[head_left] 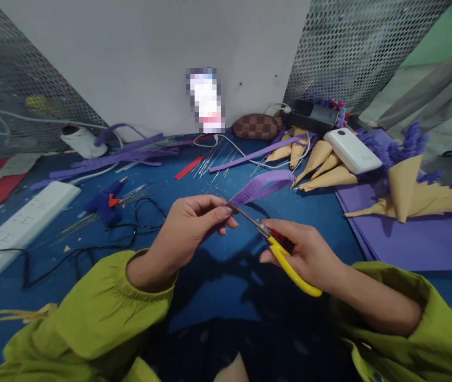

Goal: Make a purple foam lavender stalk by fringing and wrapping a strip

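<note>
Holding a looped purple paper strip (263, 185) at the tips of a pair of scissors (285, 257)

The left hand (205, 220) has its thumb and forefinger pinched together on the near end of the strip, whose loop rises above the blue table (297, 207) and leans to the right. The right hand (303, 249) is closed around the yellow handles of the scissors. Their metal blades point left and reach the pinched end of the strip, right by the left fingertips.

On the table beyond the hands lie thin wires (210, 159), a small red strip (188, 167) and more purple strips (106, 162). To the left are a blue glue gun (104, 204) and a white power strip (26, 228). A phone (205, 101), its screen blurred, stands upright against the pale panel (142, 58), with a checked pouch (255, 126) to its right. Farther right, a white power bank (352, 150) lies near some tan paper cones (329, 178). Purple sheets (428, 249) are stacked at the right, with a purple flower bunch wrapped in tan paper (403, 185) resting on them. A person's leg (428, 90) shows in the background.
</note>
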### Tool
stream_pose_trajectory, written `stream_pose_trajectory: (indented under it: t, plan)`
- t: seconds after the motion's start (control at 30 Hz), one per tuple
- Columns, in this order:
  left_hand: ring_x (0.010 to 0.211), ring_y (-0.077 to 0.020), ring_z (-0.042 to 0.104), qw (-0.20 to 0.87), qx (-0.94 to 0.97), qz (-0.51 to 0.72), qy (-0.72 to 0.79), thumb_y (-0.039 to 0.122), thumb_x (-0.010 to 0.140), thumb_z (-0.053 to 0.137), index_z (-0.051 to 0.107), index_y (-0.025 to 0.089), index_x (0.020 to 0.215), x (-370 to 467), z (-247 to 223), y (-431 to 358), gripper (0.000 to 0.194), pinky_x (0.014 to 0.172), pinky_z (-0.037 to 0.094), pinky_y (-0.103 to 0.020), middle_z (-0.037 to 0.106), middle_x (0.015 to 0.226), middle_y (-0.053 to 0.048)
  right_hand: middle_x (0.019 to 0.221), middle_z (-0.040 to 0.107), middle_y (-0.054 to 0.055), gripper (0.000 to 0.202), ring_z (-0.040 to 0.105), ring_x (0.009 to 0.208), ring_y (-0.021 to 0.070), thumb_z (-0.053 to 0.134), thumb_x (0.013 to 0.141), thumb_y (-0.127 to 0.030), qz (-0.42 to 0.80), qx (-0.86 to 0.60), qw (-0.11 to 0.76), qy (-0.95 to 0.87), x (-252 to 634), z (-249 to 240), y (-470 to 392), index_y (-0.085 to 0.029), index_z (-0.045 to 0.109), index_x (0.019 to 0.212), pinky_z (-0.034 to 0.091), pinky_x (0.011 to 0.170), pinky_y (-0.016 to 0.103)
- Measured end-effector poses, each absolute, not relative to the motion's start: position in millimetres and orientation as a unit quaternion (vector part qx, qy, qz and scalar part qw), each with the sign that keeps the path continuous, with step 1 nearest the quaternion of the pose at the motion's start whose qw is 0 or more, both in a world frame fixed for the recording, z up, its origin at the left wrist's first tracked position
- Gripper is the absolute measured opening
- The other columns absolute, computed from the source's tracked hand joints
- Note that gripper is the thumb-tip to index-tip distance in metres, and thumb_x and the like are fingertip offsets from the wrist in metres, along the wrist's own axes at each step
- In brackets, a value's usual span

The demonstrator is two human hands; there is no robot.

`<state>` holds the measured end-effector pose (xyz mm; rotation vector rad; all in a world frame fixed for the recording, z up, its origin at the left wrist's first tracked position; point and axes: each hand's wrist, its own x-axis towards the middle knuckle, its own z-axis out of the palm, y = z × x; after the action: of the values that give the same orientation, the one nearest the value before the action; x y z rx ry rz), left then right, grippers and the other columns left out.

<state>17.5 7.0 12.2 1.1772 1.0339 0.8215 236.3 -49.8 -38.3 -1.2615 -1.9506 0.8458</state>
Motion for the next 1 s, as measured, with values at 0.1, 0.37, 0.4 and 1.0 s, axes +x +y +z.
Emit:
stream_pose_trajectory:
  t: [0.1, 0.37, 0.4, 1.0]
  plan:
    - [0.053, -0.0064, 0.055, 0.645, 0.505, 0.355, 0.45, 0.023, 0.077, 0.075, 0.072, 0.015, 0.072, 17.2, 13.0, 8.3, 0.009, 0.051, 0.043, -0.016, 0.071, 0.064, -0.001, 0.072, 0.055, -0.001, 0.04, 0.044, 0.061, 0.0113, 0.069, 0.082, -0.05, 0.363, -0.484, 0.324, -0.727, 236.3, -37.8, -49.7, -0.017, 0.067, 0.105, 0.037, 0.056, 0.021]
    - [0.05, -0.0076, 0.055, 0.645, 0.496, 0.349, 0.465, 0.024, 0.071, 0.08, 0.072, 0.015, 0.075, 17.2, 15.3, 10.1, 0.013, 0.05, 0.043, -0.019, 0.071, 0.064, -0.002, 0.07, 0.05, -0.002, 0.041, 0.039, 0.062, 0.0111, 0.067, 0.084, -0.052, 0.43, -0.484, 0.313, -0.694, 237.5, -33.8, -49.0, -0.016, 0.066, 0.103, 0.035, 0.055, 0.021]
    - [0.05, -0.0081, 0.055, 0.638, 0.501, 0.351, 0.468, 0.024, 0.071, 0.08, 0.072, 0.015, 0.075, 17.2, 15.2, 9.7, 0.013, 0.05, 0.043, -0.019, 0.071, 0.064, -0.002, 0.07, 0.05, -0.002, 0.04, 0.04, 0.062, 0.0112, 0.066, 0.084, -0.052, 0.425, -0.486, 0.312, -0.697, 237.6, -33.8, -48.9, -0.016, 0.066, 0.104, 0.035, 0.055, 0.022]
    - [0.054, -0.0098, 0.056, 0.601, 0.51, 0.382, 0.483, 0.026, 0.071, 0.079, 0.073, 0.015, 0.073, 18.8, 14.2, 8.0, 0.012, 0.052, 0.044, -0.021, 0.07, 0.063, -0.003, 0.076, 0.059, 0.002, 0.043, 0.05, 0.063, 0.013, 0.067, 0.084, -0.051, 0.313, -0.496, 0.314, -0.746, 237.8, -40.3, -50.7, -0.019, 0.065, 0.113, 0.042, 0.058, 0.023]
